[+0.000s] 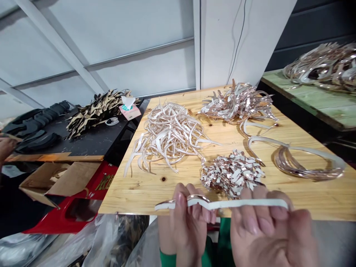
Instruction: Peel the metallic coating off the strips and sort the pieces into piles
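Note:
A narrow strip (225, 204), white on its face with shiny rose-gold showing at the left, stretches between my hands above the table's front edge. My left hand (187, 226) pinches it near its left end, thumb in front. The fingers of my right hand (267, 230) curl around its right part, palm up. Just beyond the hands lies a heap of short rose-gold and white pieces (232, 172). Farther back are a tangle of long thin strips (172, 129) and a pile of shiny rose-gold strips (239, 104). Looped strips (306, 170) rest at the right.
The wooden table (164, 189) meets a wall. On a dark table (94, 148) at left are brown cut pieces (97, 109), black curved parts (41, 120) and a tissue box (130, 111). Below stands a cardboard box (75, 178). Another person's hand (6, 146) shows far left; more strips (325, 68) lie at right.

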